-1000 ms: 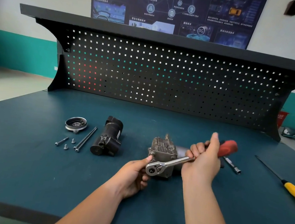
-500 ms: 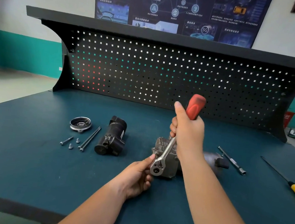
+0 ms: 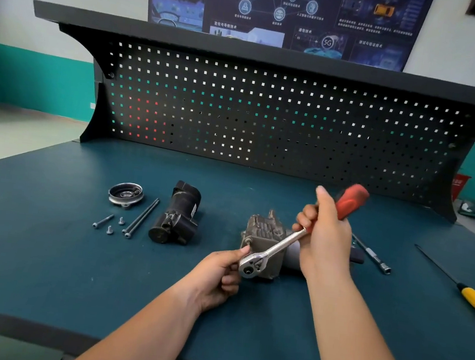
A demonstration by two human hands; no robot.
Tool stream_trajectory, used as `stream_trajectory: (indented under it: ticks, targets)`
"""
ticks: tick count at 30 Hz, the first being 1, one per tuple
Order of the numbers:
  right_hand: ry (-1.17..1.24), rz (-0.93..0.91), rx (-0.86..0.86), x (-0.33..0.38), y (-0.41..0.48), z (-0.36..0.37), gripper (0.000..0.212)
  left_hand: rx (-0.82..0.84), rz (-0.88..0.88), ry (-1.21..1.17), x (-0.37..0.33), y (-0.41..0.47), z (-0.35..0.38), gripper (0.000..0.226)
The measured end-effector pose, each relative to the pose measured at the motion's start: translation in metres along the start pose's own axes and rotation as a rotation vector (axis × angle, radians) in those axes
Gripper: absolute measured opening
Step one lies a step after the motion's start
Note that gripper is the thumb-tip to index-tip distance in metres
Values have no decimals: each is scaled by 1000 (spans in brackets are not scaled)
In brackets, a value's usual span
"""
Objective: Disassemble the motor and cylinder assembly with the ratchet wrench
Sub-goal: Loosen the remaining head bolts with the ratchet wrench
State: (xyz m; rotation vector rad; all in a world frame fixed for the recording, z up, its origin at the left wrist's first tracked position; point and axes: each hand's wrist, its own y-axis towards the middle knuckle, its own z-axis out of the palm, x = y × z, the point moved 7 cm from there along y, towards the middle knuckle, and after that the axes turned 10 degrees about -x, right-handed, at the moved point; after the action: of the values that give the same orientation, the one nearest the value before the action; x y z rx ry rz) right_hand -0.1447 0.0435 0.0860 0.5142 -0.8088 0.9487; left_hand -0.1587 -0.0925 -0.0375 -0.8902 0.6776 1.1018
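Observation:
The grey metal cylinder assembly (image 3: 264,236) lies mid-bench. A chrome ratchet wrench (image 3: 279,246) with a red handle has its head set against the assembly's near face, and the handle slants up to the right. My right hand (image 3: 324,234) grips the red handle, thumb pointing up. My left hand (image 3: 219,272) pinches the ratchet head from the left, thumb on top. The black motor (image 3: 175,217) lies apart on the left.
Left of the motor lie two long bolts (image 3: 140,218), several small screws (image 3: 110,223) and a round metal cap (image 3: 125,194). An extension bar (image 3: 371,254) and a yellow-handled screwdriver (image 3: 474,300) lie to the right. A black pegboard (image 3: 267,118) backs the blue bench (image 3: 43,261).
My right hand swung the ratchet handle from low right up to near vertical, then back down to the right to a slant. The left hand stayed on the ratchet head.

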Motion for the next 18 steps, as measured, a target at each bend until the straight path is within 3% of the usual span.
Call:
stream_trajectory:
  ticks: [9,18]
  targets:
    - [363,202,-252,-30,1,-61,28,-6,30,0,-2,-1,1,17]
    - [580,393,-382,-66,-16,-86,28,-34,19,-6,-3,0,0,19]
